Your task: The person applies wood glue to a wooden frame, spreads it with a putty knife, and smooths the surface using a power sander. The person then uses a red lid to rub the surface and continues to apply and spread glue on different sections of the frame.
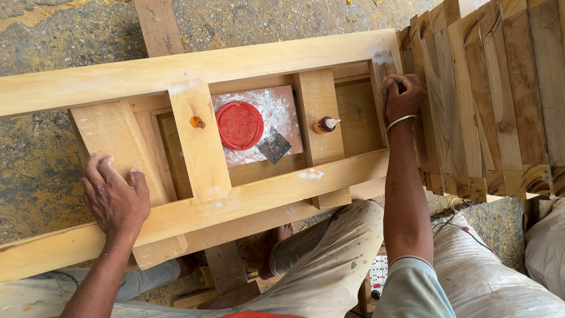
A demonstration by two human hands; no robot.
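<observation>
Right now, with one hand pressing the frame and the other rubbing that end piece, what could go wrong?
The small glue bottle stands upright on a crosspiece; shaking from the right hand could tip it. The scraper lies loose beside the red lid on a dusty board and might slide off. The left hand rests flat on the wooden frame, so a shift there could let it move.

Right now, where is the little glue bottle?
In the head view, the glue bottle lies on a short wooden crosspiece, right of the red lid.
</observation>
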